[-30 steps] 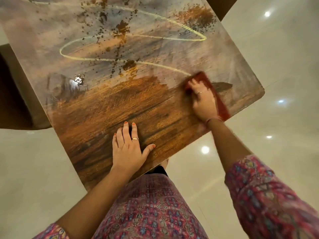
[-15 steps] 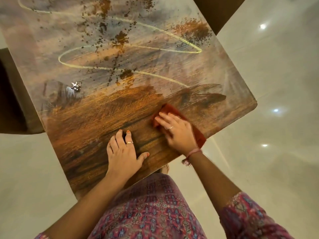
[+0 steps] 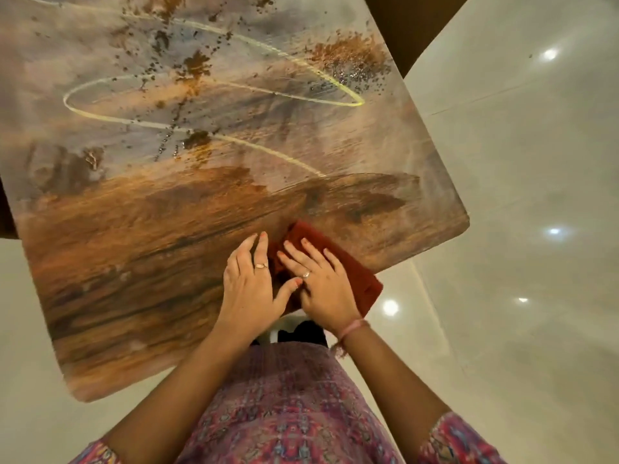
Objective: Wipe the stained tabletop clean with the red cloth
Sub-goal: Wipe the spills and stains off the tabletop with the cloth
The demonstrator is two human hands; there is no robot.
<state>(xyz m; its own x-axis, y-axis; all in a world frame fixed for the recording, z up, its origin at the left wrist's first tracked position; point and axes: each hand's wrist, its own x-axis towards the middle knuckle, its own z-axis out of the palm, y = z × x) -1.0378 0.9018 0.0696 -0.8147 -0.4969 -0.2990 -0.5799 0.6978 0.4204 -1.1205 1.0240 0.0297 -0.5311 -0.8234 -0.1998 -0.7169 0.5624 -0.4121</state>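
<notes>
Across the middle of your view, the tabletop tilts from 7 to 1 o'clock. Its near band, from 8 to 3 o'clock, shows dark bare wood, so I judge that strip done. The far half, from 10 to 1 o'clock, is left: a yellow squiggle loops through brown splatter, with a rusty patch at 1 o'clock. By my reckoning, well under half is clean. The red cloth lies at the near edge, at 5 o'clock from centre, one corner hanging off. Your right hand presses it flat, fingers spread and straight. Your left hand rests flat on the wood just beside it, thumb touching the cloth.
</notes>
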